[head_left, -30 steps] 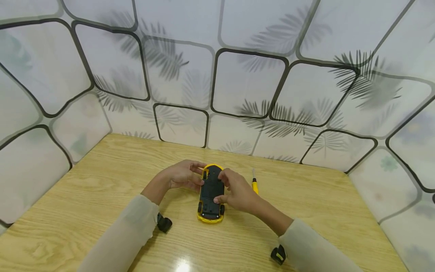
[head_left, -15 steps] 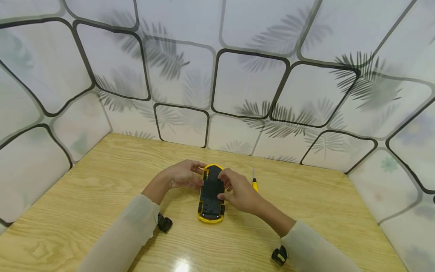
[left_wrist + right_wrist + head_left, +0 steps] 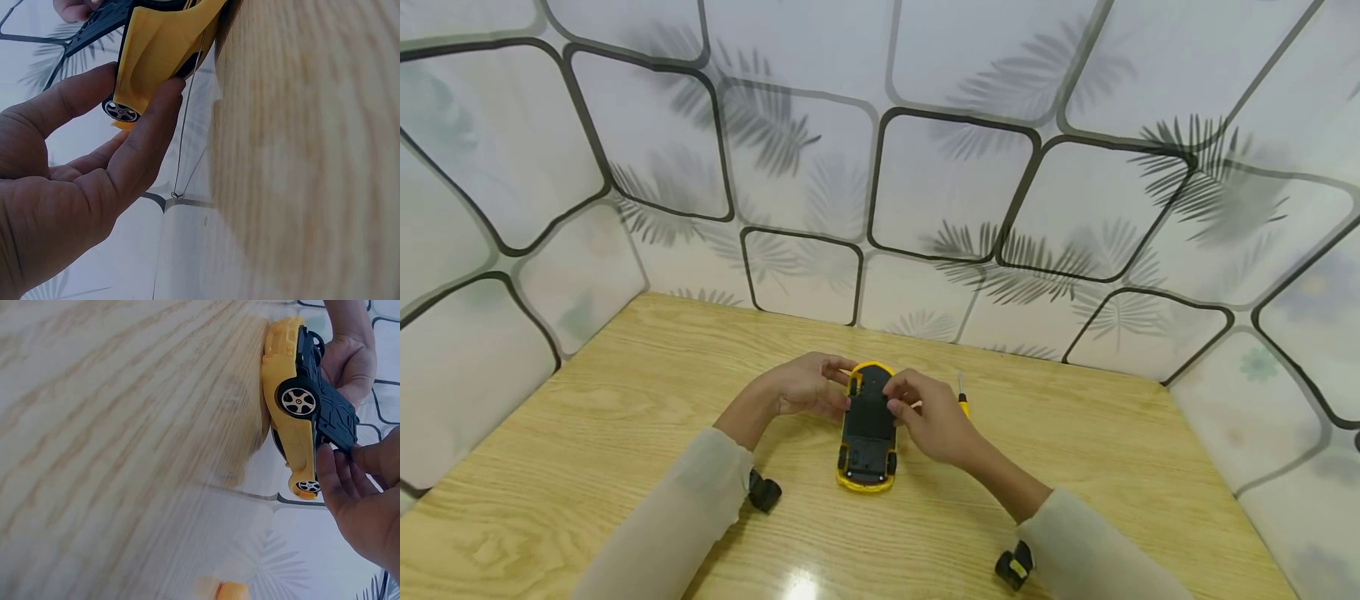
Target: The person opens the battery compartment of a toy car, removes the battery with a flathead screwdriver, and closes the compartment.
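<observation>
Partly done

From afar, I see the left hand (image 3: 805,387) grip a yellow plastic toy car (image 3: 300,439), upside down between the hands. Its flat black plastic plate (image 3: 337,417) looks lifted, not off; the right hand (image 3: 936,419) pinches it. Right of the car lies a metal-tipped yellow screwdriver (image 3: 963,402).

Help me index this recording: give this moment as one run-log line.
left grip: holds yellow toy car; right grip: pinches tilted black panel; yellow toy car: underside up; screwdriver: partly behind right grip

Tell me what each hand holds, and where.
Left hand: the yellow toy car, by its side near a wheel. Right hand: the black panel, by its raised edge.
</observation>
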